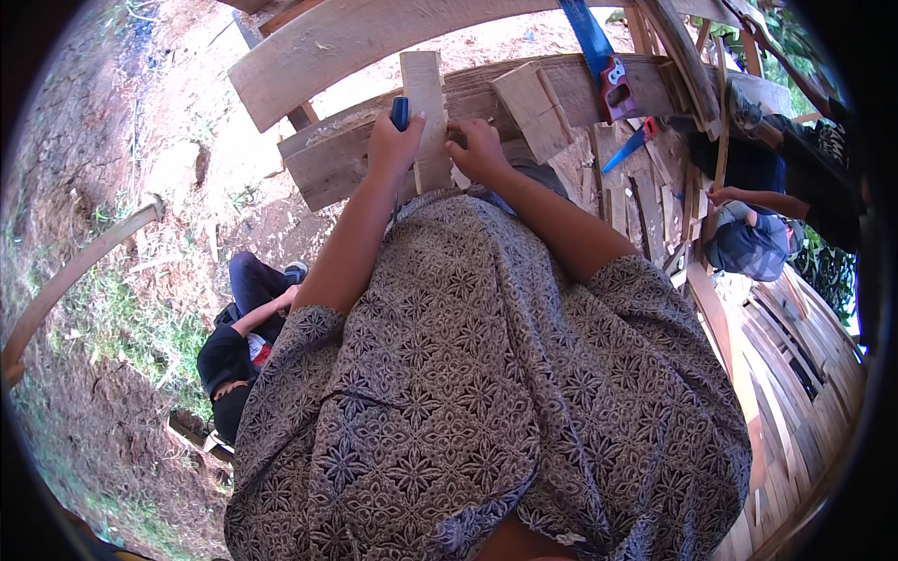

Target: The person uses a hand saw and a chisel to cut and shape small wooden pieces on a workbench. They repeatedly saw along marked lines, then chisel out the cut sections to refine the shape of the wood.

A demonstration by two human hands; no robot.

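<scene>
My left hand [395, 145] is closed around a tool with a dark blue, round handle [400, 113]; its working end is hidden, so its kind does not show. That hand lies against the left edge of a short wooden board [424, 89], which rests crosswise on a long, rough plank [327, 166]. At the board's right edge is my right hand [479, 151], its fingers bent and pinched together close to the wood. What they hold, if anything, is too small to make out.
Right of my hands lie a short wood block [535, 110] and a handsaw [608, 75] with a red handle; a smaller handsaw [631, 145] is lower. A long plank [337, 51] lies beyond. One person [248, 346] sits at left, another [748, 238] works at right among boards.
</scene>
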